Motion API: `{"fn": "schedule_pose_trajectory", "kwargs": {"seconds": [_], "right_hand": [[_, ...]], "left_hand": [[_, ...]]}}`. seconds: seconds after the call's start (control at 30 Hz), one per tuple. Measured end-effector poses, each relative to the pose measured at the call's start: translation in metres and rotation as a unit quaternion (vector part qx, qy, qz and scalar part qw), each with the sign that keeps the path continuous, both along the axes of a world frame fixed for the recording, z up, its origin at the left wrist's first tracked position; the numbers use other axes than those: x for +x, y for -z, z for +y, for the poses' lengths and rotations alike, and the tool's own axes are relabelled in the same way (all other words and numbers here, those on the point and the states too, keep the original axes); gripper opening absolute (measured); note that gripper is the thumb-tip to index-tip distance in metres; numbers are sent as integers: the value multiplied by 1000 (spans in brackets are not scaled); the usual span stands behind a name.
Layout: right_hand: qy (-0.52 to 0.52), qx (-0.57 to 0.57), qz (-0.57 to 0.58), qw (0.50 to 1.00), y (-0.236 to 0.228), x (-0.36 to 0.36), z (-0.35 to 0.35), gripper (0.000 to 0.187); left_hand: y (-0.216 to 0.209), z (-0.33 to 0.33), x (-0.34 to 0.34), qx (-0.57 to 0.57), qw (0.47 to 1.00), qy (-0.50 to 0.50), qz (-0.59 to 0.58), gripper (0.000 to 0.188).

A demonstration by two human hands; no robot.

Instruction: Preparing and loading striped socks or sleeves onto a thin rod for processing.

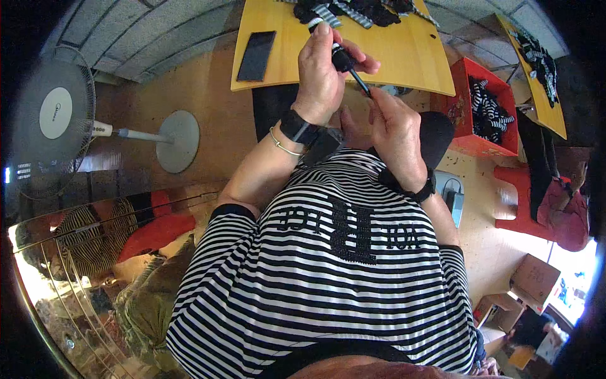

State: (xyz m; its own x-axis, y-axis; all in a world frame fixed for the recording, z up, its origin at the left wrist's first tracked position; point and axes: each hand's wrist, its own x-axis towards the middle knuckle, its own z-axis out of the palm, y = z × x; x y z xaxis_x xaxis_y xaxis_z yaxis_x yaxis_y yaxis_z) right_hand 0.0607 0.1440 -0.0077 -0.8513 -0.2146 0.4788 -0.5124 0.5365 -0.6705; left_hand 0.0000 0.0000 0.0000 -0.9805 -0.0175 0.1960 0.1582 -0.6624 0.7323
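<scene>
In front of my chest, my left hand [320, 72] is closed around a small black-and-white fabric piece [341, 58], its pale end showing above the thumb. A thin dark rod [360, 82] runs from the lower end of this piece down to my right hand [396, 123]. The right fingers pinch the rod's lower end. Whether the rod goes inside the fabric is hidden by the left fingers. Both hands are just over the near edge of a yellow table [404, 60]. Black and grey striped fabric pieces [353, 11] lie heaped at its far side.
A dark phone [256, 57] lies on the table's left. Right of it stands a red bin [463, 114] of striped pieces, near a second table [552, 117] and a seated person [562, 215]. A standing fan [55, 114] is at left; cardboard boxes [534, 281] are lower right.
</scene>
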Motion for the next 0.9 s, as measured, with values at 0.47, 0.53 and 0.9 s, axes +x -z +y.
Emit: {"fn": "schedule_pose_trajectory", "kwargs": {"seconds": [0.47, 0.53, 0.9], "right_hand": [[21, -29, 51, 998, -17, -11, -15, 20], [33, -12, 27, 999, -20, -17, -17, 19], [-35, -110, -115, 987, -9, -15, -1, 16]], "left_hand": [[-5, 15, 18, -76, 996, 20, 28, 35], [1, 25, 20, -64, 997, 23, 26, 34], [8, 7, 11, -23, 999, 28, 9, 32]]}}
